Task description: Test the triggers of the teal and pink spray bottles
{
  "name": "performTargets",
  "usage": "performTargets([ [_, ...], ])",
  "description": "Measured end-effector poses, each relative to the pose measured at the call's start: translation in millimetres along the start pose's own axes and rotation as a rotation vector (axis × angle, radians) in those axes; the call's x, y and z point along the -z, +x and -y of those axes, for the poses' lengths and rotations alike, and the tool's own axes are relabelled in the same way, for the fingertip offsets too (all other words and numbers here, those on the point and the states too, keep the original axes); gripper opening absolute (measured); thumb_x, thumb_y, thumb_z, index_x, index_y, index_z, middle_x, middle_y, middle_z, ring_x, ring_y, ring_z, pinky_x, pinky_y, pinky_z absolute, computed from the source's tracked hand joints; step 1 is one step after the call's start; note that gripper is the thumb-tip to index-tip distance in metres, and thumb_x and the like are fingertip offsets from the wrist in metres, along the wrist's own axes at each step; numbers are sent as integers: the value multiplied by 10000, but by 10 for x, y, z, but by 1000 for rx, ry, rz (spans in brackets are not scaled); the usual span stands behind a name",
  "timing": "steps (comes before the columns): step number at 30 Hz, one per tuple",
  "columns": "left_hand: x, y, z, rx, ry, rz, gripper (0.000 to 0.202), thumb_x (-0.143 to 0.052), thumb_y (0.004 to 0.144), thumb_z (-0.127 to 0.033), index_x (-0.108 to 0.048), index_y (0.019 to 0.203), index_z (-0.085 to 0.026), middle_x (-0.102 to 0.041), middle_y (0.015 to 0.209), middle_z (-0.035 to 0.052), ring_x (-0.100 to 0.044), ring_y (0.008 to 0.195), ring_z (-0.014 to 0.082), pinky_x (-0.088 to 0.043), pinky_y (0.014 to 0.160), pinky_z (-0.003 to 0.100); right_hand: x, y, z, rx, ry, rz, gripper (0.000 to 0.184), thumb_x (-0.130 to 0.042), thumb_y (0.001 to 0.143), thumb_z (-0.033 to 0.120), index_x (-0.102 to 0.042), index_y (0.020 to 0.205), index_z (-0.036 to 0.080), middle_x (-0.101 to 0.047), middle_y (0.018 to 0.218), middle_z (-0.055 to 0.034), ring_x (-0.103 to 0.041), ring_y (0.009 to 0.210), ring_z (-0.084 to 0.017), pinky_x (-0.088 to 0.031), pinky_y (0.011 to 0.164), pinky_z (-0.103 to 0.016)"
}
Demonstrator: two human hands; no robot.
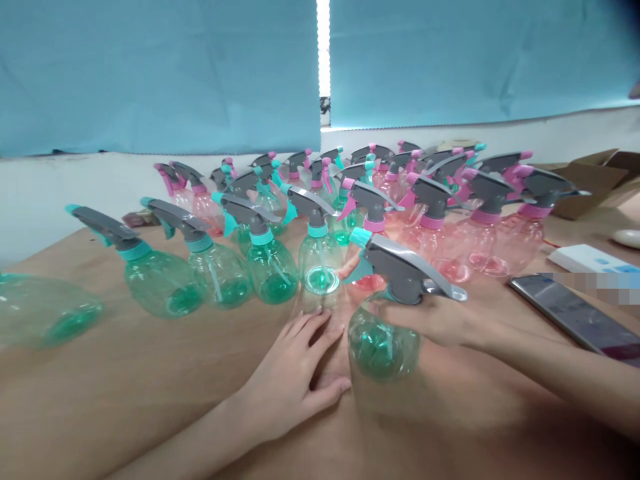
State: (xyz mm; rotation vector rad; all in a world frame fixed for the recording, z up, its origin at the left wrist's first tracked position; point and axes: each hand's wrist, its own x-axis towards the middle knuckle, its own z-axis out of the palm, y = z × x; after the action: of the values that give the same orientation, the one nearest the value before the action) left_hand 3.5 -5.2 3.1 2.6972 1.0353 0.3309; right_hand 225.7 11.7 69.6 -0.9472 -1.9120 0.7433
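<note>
My right hand (440,321) is closed around the neck of a green spray bottle (383,347), from behind and the right. This bottle has a grey trigger head with a teal nozzle pointing left, and it stands nearly upright. Part of the hand is hidden by the trigger head. My left hand (300,367) lies palm down on the wooden table (165,387), fingers spread and holding nothing, just left of that bottle. In front of it stands a row of similar green spray bottles (273,270), one of them clear-bodied (320,260) with a teal collar.
Several pink spray bottles (433,247) stand at the back right, more behind them. A green bottle body (50,310) without a visible head is at the left edge. A phone (565,310), a white box (590,259) and an open cardboard box (585,183) are on the right.
</note>
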Motion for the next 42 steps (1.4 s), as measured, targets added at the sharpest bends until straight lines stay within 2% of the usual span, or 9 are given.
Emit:
performTargets([
  [3, -10, -6, 0, 8, -10, -17, 560, -588, 884, -430, -434, 1374, -207, -410, 1444, 129, -357, 1319, 341, -340, 1046, 532, -18, 2, -36, -39, 52, 44, 124, -529, 733, 197, -557, 629, 257, -571, 564, 26, -550, 510, -143, -516, 471, -273],
  [5, -19, -10, 0, 17, -13, -31, 562, -579, 893, -429, -420, 1384, -207, -409, 1446, 128, -358, 1320, 335, -341, 1049, 523, -35, 3, -63, -22, 101, 60, 127, -535, 751, 192, -628, 798, 264, -648, 674, 12, -639, 658, -178, -570, 618, -318],
  [8, -30, -12, 0, 16, -10, -30, 555, -573, 900, -422, -423, 1380, -187, -409, 1442, 139, -356, 1322, 329, -341, 1052, 514, -57, 3, -95, 0, 153, 34, 350, -543, 769, 192, -608, 1101, 282, -704, 925, -25, -664, 937, -218, -575, 744, -348],
  [10, -34, -12, 2, 10, -3, -20, 557, -572, 902, -421, -424, 1377, -169, -401, 1446, 150, -349, 1326, 328, -333, 1056, 515, -66, 2, -108, 1, 168, 27, 409, -557, 772, 210, -578, 1171, 294, -695, 1030, -39, -650, 1005, -227, -574, 766, -360],
  [14, -38, -13, 2, 12, 3, -14, 577, -569, 904, -432, -397, 1394, -181, -394, 1452, 143, -341, 1331, 323, -322, 1061, 518, -80, -1, -125, 11, 179, 24, 403, -572, 775, 220, -586, 1169, 305, -695, 1048, -30, -662, 975, -213, -564, 830, -390],
  [19, -32, -13, -2, 18, -12, -17, 581, -565, 904, -427, -378, 1406, -202, -399, 1450, 133, -340, 1333, 316, -319, 1063, 515, -97, 6, -136, 15, 123, -6, 385, -599, 776, 257, -600, 1160, 294, -702, 1015, -32, -678, 891, -209, -594, 739, -364],
  [28, -14, -3, 0, 10, 10, 1, 563, -565, 906, -437, -420, 1382, -174, -384, 1459, 144, -321, 1343, 315, -311, 1070, 506, -111, 18, -107, 27, 159, -22, 490, -624, 760, 230, -551, 1241, 289, -679, 1113, -36, -673, 904, -188, -589, 786, -352],
  [38, -4, -19, -12, 12, 13, 12, 553, -565, 911, -432, -427, 1375, -166, -387, 1454, 150, -327, 1337, 319, -317, 1065, 511, -110, 19, -104, 33, 122, -40, 424, -592, 771, 229, -576, 1191, 287, -702, 936, -17, -685, 820, -185, -602, 729, -341],
  [42, -8, -16, -5, 14, 8, 4, 550, -570, 905, -431, -428, 1373, -181, -397, 1449, 140, -341, 1329, 318, -325, 1061, 509, -111, 7, -113, -2, 96, -44, 309, -585, 755, 264, -615, 1062, 264, -692, 851, -22, -687, 798, -200, -604, 701, -352],
])
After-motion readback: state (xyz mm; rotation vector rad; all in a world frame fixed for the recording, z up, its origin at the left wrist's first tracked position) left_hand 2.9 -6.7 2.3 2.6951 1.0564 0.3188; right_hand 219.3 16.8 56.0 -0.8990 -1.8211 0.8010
